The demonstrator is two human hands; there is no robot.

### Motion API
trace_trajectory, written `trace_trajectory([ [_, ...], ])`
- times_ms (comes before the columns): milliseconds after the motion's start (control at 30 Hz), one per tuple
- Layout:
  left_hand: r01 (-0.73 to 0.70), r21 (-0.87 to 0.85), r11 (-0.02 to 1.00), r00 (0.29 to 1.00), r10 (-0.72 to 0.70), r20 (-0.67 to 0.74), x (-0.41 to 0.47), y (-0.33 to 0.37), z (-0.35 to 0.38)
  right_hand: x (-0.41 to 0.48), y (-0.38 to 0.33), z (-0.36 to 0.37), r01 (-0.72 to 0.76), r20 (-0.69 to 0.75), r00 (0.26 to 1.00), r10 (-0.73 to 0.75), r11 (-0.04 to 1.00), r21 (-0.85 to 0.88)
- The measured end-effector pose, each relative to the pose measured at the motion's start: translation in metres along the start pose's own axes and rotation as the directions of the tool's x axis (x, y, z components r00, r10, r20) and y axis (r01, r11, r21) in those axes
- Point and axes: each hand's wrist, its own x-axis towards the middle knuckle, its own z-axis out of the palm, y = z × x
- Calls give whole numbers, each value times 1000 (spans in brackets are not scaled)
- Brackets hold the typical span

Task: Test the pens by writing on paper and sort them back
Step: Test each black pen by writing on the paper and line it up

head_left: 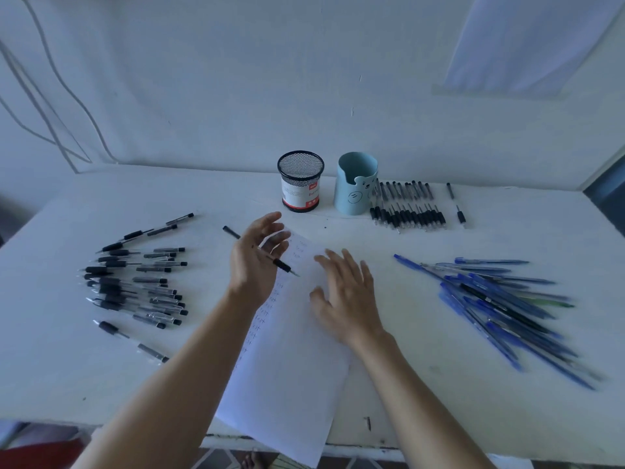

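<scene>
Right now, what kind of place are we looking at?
Probably a home or office desk: a white table against a plain wall, a mesh cup, a blue cup, piles of black pens and blue pens flanking a scribbled sheet.

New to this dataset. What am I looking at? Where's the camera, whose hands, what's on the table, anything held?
No robot: one camera worn on a person's head looks down at their two bare hands. The right hand lies flat, fingers spread, on a sheet of paper with written marks. A black pen crosses the palm of the left hand above the paper; its fingers look loose, so I can't confirm a grip. On the table: black pens at left, blue pens at right, a row of black pens at the back beside a mesh cup and a light blue holder.
</scene>
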Motion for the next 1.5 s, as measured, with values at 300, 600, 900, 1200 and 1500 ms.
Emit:
trace_trajectory([
  [300, -118, 288, 950, 993, 118, 18, 23, -21, 23, 10, 27, -8, 30, 221, 975, 32, 962, -272],
  [600, -232, 585, 777, 972, 203, 116, 60, -13, 29, 12, 28, -3, 65, 204, 979, -12, 963, -260],
  [900, -203, 762, 615, 962, 269, 39, 65, -26, 32, 12, 26, -4, 58, 179, 984, -15, 969, -238],
  [1200, -260, 893, 366, 944, 292, 155, 69, -29, 31, 12, 25, -6, 52, 163, 987, -17, 975, -215],
  [1500, -265, 917, 300, 938, 299, 174, 70, -32, 32, 11, 24, -8, 50, 156, 988, -17, 977, -207],
])
